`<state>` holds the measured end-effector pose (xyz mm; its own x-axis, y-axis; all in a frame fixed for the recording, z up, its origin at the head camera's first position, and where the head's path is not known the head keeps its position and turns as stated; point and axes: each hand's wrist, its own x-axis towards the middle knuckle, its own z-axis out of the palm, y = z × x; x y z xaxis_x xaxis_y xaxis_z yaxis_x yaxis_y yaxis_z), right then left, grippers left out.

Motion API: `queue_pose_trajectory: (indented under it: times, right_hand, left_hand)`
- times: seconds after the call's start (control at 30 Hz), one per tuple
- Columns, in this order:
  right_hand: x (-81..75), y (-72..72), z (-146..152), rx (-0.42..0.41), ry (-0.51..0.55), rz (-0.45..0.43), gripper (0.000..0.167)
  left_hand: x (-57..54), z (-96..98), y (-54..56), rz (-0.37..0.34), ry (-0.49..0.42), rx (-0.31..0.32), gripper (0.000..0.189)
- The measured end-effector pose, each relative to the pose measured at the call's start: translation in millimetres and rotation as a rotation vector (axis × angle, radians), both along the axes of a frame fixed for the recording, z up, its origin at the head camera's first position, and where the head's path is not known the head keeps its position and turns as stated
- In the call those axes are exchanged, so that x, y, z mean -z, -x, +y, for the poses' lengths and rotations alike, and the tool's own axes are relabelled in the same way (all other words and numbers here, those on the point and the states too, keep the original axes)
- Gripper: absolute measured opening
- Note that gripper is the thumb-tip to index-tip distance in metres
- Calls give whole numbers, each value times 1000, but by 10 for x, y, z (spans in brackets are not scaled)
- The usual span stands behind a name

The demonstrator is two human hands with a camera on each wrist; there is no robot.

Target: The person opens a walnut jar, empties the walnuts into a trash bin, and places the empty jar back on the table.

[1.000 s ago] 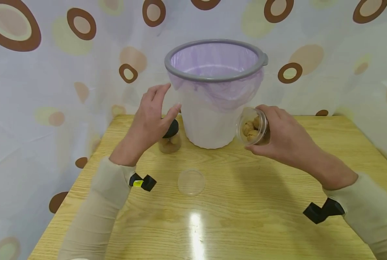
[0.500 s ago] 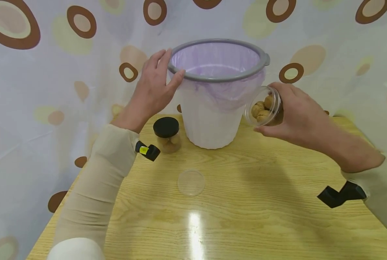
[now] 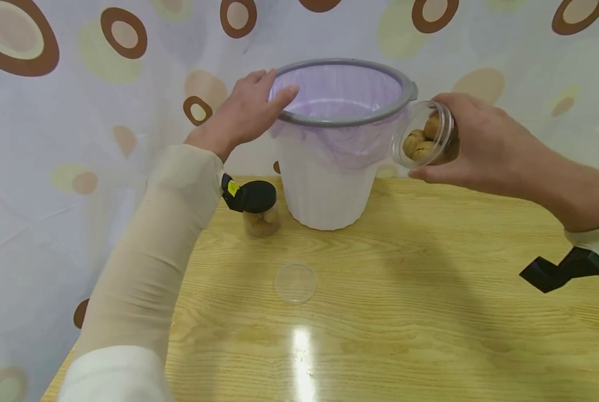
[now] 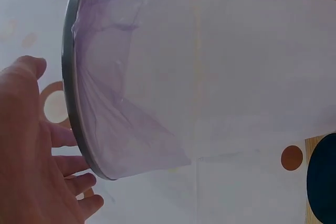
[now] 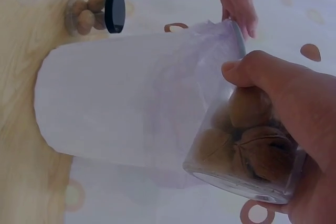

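Note:
My right hand (image 3: 495, 148) grips a clear jar (image 3: 402, 137) of walnuts (image 3: 421, 146), held up at the right of the bin and tilted, its uncovered mouth facing left. The right wrist view shows several walnuts (image 5: 262, 153) behind the jar wall. My left hand (image 3: 249, 109) is at the left side of the grey rim (image 3: 340, 121) of a white bin (image 3: 324, 190). Its thumb lies over the bin's opening in the head view. Relaxed fingers (image 4: 81, 183) reach behind the rim in the left wrist view. A purple bag (image 3: 355, 148) lines the bin, folded over its edge.
A second jar (image 3: 261, 222) of walnuts with a black lid (image 3: 259, 195) stands left of the bin, partly behind the left wrist's camera. A clear round disc (image 3: 296, 283) lies flat on the wooden table (image 3: 370, 335). A patterned curtain (image 3: 143, 111) hangs behind.
My left hand has risen from beside the black-lidded jar to the bin's rim. The right hand has lifted the walnut jar up and to the right.

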<state>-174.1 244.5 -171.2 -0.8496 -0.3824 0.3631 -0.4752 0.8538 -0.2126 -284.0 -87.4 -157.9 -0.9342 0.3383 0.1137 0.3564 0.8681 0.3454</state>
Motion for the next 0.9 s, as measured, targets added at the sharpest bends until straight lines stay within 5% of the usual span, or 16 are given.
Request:
queue_pose_trajectory:
  times: [0.13, 0.5, 0.7, 0.9]
  right_hand:
    - [-129, 72, 2, -10, -10, 3, 88]
    - [-466, 337, -43, 22, -121, 1, 92]
    - [-577, 550, -115, -23, -194, -8, 90]
    - [-652, 735, -221, -47, -228, -25, 92]
  left_hand:
    - [-53, 23, 64, -74, 2, -10, 81]
    - [-160, 190, 150, -85, 157, -58, 86]
    - [-183, 222, 191, -161, 120, -88, 88]
    - [-154, 270, 196, -161, 140, -95, 89]
